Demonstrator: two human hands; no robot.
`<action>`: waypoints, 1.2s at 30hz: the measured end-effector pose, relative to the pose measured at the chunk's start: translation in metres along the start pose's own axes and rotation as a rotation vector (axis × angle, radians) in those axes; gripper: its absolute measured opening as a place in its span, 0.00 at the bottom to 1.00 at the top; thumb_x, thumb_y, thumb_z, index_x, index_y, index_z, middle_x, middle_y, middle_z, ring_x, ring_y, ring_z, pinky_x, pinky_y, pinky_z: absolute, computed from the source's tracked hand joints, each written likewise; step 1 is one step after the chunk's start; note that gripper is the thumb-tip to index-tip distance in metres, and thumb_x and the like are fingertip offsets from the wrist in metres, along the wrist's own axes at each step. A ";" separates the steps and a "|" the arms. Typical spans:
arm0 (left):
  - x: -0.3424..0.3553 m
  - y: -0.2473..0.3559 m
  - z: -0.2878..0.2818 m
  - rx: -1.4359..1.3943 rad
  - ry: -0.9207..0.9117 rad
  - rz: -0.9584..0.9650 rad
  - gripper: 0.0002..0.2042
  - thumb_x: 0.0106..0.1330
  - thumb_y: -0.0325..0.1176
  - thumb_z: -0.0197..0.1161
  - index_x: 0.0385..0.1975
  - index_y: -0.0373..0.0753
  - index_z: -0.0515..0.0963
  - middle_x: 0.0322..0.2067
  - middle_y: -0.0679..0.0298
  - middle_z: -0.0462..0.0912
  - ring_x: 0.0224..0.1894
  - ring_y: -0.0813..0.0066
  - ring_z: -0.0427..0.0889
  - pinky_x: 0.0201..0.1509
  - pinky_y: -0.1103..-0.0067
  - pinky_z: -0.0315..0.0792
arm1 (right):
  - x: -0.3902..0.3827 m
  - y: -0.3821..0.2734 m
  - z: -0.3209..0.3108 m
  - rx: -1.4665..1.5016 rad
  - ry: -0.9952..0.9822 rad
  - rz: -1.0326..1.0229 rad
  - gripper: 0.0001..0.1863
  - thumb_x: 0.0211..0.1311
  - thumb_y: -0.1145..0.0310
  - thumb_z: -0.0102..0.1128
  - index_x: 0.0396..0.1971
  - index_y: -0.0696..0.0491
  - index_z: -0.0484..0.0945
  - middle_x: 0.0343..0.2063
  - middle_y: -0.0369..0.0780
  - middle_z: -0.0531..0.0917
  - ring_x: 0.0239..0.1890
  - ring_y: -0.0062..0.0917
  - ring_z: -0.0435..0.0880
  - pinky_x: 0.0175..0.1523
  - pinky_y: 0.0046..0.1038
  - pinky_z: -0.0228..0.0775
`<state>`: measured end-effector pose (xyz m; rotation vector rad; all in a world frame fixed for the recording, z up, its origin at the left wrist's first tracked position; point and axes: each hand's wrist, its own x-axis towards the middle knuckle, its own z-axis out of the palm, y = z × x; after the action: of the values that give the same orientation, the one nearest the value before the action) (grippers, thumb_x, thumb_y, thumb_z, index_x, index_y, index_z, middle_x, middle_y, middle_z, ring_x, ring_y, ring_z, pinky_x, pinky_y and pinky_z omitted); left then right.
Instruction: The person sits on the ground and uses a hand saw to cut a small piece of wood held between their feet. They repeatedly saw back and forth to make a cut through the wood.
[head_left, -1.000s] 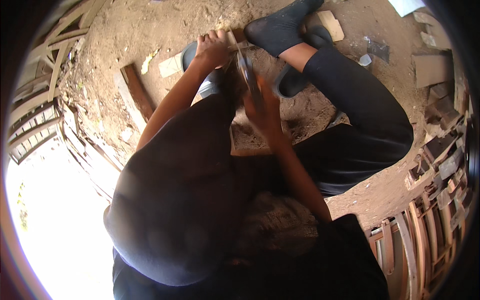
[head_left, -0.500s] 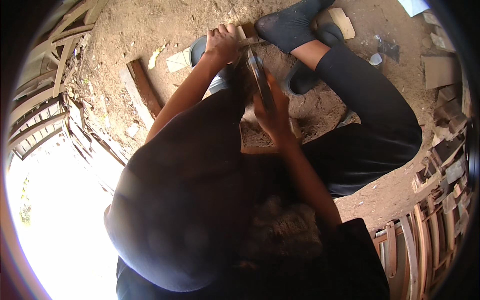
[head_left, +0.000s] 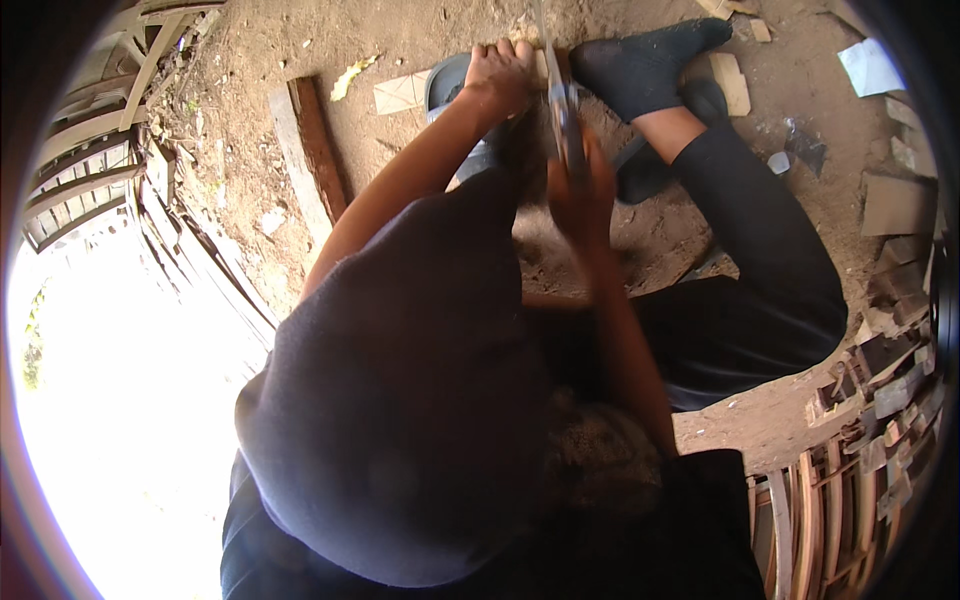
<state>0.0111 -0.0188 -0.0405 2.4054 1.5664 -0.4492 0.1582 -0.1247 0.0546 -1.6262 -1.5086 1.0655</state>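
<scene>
Pale wood piece (head_left: 541, 70) is set between the left hand (head_left: 500, 75) and the socked foot (head_left: 630, 75). The saw (head_left: 557, 95) is directed forward just beside the left hand, its handle clamped in the right hand (head_left: 585, 195). The left arm is extended, knuckles up; whether its fingers are closed cannot be told. Dark slipper (head_left: 444, 88) is located alongside.

It was a rough wood workshop: dirt floor (head_left: 240, 100), piled offcuts (head_left: 895, 398), long wooden strips (head_left: 833, 515), a saw (head_left: 556, 95).
</scene>
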 end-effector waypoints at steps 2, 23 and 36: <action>-0.007 -0.012 -0.006 0.062 -0.044 -0.064 0.25 0.54 0.43 0.63 0.43 0.30 0.66 0.40 0.49 0.76 0.46 0.53 0.79 0.51 0.63 0.69 | -0.046 0.003 -0.009 0.120 -0.071 0.053 0.27 0.51 0.77 0.49 0.56 0.60 0.68 0.41 0.52 0.80 0.35 0.46 0.82 0.38 0.36 0.75; -0.007 -0.011 -0.003 0.040 0.034 -0.110 0.25 0.57 0.43 0.61 0.45 0.29 0.66 0.42 0.48 0.76 0.44 0.55 0.80 0.53 0.66 0.69 | 0.006 -0.011 0.000 -0.036 -0.144 0.015 0.27 0.54 0.77 0.49 0.58 0.59 0.67 0.50 0.53 0.77 0.48 0.46 0.80 0.49 0.36 0.74; -0.006 -0.003 -0.017 0.029 -0.033 -0.111 0.22 0.58 0.38 0.59 0.46 0.29 0.64 0.43 0.47 0.76 0.48 0.55 0.79 0.55 0.64 0.67 | -0.040 0.011 -0.001 -0.044 -0.025 -0.156 0.29 0.52 0.78 0.45 0.59 0.60 0.66 0.50 0.54 0.76 0.50 0.46 0.79 0.49 0.39 0.73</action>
<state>0.0080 -0.0159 -0.0225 2.3272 1.6968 -0.5328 0.1644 -0.1652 0.0504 -1.5019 -1.6568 0.9769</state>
